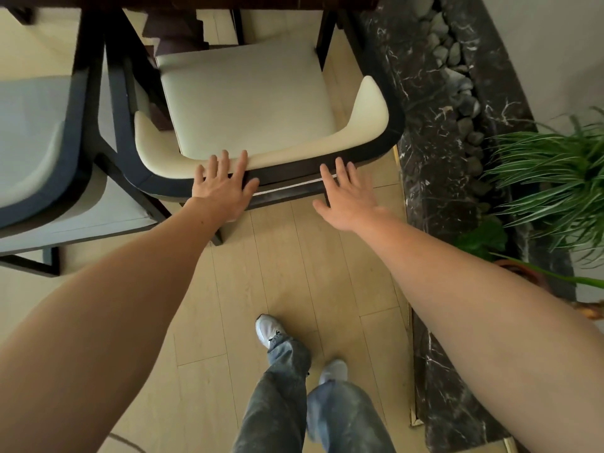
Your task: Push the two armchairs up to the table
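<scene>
1. Nearest the camera, two legs in faded grey jeans (287,397) and pale sneakers (268,328) stand on the light wood plank floor (327,256), one foot ahead of the other.

2. Along the floor's right edge runs a dark marble border (434,338) veined in white. A potted plant (555,171) with long striped leaves stands on it, and a few of its leaves reach over the border toward the right forearm.

3. Both bare arms stretch forward. The left hand (222,188) lies flat, fingers spread, on the back rail of the cream armchair (251,106); its fingertips rest on the cream padding and its palm on the dark frame. It clasps nothing.

4. The right hand (346,194) is also spread flat, fingers apart, fingertips at the dark back rail toward its right end. Whether the palm touches the frame cannot be told.

5. The cream armchair faces away from the person, its seat cushion bare. Its front reaches the dark table (228,0) at the picture's top edge, and its front legs stand beneath that edge.

6. Just beside it on the left stands the second armchair (36,142), its grey-looking seat inside a dark curved frame. The two frames are nearly touching at the back corners. Its front is cut off by the picture's edge.

7. Farther along the marble border, a trough (408,60) sunk in the stone holds a row of grey pebbles (457,93), running past the cream armchair's right arm.
</scene>
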Demonstrator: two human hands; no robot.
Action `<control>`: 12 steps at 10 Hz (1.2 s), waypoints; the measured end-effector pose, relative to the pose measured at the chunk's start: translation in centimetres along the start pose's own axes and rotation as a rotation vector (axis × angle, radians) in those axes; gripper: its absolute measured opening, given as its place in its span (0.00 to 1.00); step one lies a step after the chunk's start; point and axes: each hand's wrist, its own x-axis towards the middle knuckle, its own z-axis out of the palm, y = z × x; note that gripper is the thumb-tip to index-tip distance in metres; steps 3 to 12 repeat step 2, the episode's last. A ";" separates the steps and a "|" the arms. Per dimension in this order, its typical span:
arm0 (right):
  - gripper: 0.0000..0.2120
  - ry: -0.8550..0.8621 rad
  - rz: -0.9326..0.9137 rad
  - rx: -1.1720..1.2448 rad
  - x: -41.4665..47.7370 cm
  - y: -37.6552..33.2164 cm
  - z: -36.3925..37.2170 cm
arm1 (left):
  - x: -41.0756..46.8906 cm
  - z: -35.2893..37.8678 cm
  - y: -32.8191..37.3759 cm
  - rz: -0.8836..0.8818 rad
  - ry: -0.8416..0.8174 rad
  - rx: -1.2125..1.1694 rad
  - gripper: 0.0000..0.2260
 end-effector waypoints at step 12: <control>0.31 0.038 0.026 -0.004 -5.1 0.4 -0.6 | -4.9 -0.4 0.7 -0.018 -0.127 0.042 0.33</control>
